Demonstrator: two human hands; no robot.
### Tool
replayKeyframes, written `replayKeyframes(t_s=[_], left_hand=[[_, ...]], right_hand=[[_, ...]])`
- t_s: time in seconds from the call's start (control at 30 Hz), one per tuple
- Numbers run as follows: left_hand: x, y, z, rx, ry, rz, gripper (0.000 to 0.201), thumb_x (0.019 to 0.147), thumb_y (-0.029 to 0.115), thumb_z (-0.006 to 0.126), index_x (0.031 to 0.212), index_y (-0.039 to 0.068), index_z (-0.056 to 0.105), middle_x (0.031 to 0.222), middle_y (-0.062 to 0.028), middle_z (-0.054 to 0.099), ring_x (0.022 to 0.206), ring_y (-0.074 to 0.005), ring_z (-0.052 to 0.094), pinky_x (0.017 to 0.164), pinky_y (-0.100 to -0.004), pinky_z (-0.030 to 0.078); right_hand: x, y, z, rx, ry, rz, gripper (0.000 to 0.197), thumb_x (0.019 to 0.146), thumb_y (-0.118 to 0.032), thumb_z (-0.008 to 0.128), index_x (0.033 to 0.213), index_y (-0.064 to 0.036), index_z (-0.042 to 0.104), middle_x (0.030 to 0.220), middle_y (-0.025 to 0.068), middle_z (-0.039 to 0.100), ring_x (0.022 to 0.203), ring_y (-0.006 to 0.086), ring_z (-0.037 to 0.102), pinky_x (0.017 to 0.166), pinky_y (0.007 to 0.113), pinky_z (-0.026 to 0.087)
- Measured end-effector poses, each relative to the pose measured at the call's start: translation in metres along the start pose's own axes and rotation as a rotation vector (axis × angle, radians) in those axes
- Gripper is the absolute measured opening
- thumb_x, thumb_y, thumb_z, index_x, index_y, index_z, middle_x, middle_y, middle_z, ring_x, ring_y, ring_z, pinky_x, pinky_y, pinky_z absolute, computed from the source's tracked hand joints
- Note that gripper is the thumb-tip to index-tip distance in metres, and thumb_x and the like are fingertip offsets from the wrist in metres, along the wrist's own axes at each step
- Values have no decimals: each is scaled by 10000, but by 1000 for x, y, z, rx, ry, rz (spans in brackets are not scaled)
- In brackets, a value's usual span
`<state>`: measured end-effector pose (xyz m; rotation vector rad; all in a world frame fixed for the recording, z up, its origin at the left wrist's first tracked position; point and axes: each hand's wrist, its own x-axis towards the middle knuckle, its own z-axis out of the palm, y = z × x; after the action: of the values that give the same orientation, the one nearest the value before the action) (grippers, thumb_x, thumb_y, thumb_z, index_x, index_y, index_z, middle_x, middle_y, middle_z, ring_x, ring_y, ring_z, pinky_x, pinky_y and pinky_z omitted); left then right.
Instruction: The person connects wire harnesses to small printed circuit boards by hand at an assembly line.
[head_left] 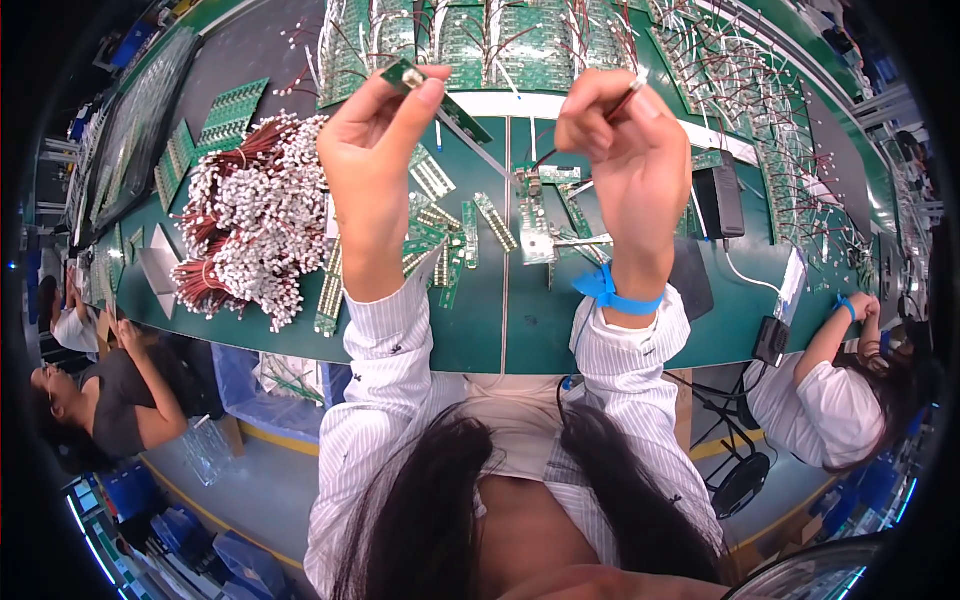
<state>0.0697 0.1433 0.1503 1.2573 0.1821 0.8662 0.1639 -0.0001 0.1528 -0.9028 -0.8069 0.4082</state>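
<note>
Raised over the green table, my left hand pinches a narrow green circuit board between thumb and fingertips. A small white connector sits at the board's upper end. To its right, my right hand is closed on a thin dark red wire lead, its white plug poking out by the fingertips. The plug and the board are apart. A blue wrist strap circles my right wrist. Beneath and between the hands lie several loose narrow boards and a fixture-like board with a pale block.
Left of my left hand is a big heap of bundled red-wire leads with white plugs. Wired green panels line the back. A black power adapter lies at right. Below the left edge is a blue bin. People sit on both sides.
</note>
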Motion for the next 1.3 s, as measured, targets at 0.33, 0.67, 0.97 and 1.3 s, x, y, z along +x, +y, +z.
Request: replayKeyframes(t_s=[0.33,0.67,0.97,1.3], left_hand=[[-12,1,12,528,-124,194,113,864,78,471,914,-13,513,620,-41,504,554,-77,462,510,-218,362],[-15,0,14,726,-317,167,209,880,80,383,1037,-21,476,749,-140,499,633,-247,515,576,-326,405],[-17,-4,15,928,-328,422,208,795,17,471,994,-22,513,811,-162,548,666,-319,559,567,-357,444],[-19,-14,21,1059,-325,511,217,760,107,563,959,27,530,798,-98,564,605,-257,569,503,-323,454]], right_hand=[[-11,-9,20,-191,-114,149,229,851,-136,406,746,37,514,664,52,465,587,106,364,557,243,326],[-11,5,29,-1061,-17,-27,125,782,-116,491,690,-32,496,519,82,484,461,216,463,414,329,335],[-11,5,24,-1168,6,-11,143,754,-152,515,653,-52,509,472,121,494,441,299,509,403,381,372],[-12,-6,22,-1115,-76,120,189,807,-155,452,758,23,489,558,187,520,535,362,519,489,434,392]])
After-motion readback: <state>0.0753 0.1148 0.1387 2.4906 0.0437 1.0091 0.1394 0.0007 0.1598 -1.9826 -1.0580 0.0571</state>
